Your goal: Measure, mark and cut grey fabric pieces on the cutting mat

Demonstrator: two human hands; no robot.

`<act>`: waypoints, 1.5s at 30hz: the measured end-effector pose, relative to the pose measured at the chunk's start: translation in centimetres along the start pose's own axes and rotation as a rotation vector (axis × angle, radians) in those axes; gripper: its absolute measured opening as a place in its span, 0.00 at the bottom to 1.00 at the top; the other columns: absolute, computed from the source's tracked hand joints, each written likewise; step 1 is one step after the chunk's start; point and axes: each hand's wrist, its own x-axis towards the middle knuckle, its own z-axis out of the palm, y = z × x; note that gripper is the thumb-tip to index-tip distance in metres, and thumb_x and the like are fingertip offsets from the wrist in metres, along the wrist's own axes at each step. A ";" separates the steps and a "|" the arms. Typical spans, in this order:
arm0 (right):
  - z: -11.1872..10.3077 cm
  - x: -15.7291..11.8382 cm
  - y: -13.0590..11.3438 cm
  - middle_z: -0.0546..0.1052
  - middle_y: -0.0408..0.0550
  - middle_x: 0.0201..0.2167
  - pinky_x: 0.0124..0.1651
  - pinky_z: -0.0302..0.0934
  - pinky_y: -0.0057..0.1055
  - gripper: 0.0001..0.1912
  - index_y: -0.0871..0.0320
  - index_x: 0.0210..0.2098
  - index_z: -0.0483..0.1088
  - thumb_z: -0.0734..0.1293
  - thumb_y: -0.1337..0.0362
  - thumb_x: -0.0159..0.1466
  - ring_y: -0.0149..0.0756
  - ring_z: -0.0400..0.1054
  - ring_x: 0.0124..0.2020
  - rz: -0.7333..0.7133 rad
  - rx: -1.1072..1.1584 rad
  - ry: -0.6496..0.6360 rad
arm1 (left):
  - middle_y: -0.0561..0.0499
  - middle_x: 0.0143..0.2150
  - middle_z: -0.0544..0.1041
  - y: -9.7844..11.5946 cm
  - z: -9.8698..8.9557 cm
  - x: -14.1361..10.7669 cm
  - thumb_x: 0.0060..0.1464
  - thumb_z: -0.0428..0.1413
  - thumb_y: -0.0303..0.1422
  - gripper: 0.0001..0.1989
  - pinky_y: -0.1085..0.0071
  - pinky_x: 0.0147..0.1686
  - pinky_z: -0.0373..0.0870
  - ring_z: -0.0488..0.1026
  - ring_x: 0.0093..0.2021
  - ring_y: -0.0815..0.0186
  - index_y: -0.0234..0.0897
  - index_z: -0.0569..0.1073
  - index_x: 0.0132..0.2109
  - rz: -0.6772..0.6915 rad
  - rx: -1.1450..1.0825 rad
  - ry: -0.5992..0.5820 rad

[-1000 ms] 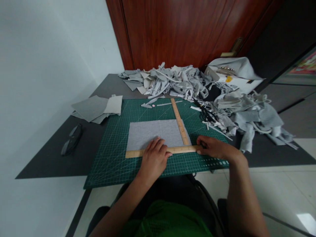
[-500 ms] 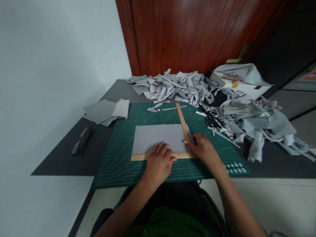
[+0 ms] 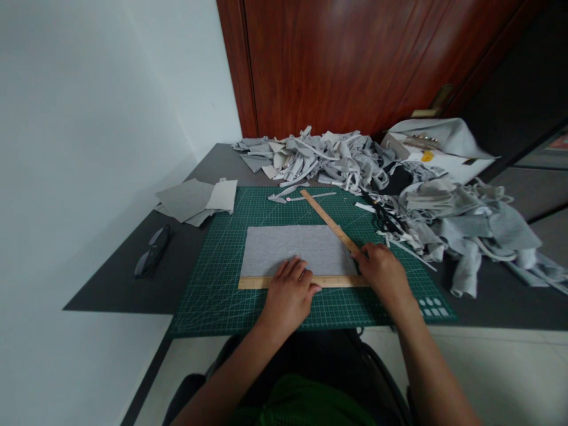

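Note:
A grey cloth rectangle (image 3: 293,248) lies flat on the green cutting mat (image 3: 213,302). One wooden ruler (image 3: 337,281) runs along its near edge. My left hand (image 3: 290,293) rests over that ruler and the cloth, palm down with fingers spread. My right hand (image 3: 384,275) has its fingers closed on the near end of a second wooden ruler (image 3: 328,220), which slants up to the left across the cloth's right corner. Part of the first ruler's right end is hidden by my right hand.
Grey cloth scraps (image 3: 310,157) are heaped at the back, with more cloth (image 3: 479,219) at the right. Black scissors (image 3: 386,216) lie beside them. Flat pieces (image 3: 186,198) and glasses (image 3: 153,251) are at left; a white box (image 3: 444,160) stands back right.
My right hand has moved right with the second ruler, which now slants more to the left. My left hand has stayed on the near ruler. The view has shifted slightly.

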 end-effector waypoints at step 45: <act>-0.6 12.4 2.8 0.58 0.39 0.23 0.32 0.50 0.31 0.27 0.52 0.23 0.58 0.64 0.37 0.62 0.34 0.52 0.28 -0.165 0.865 -0.438 | 0.40 0.58 0.79 -0.5 0.4 -0.3 0.64 0.62 0.33 0.09 0.42 0.64 0.71 0.73 0.64 0.44 0.35 0.77 0.49 0.021 0.055 -0.016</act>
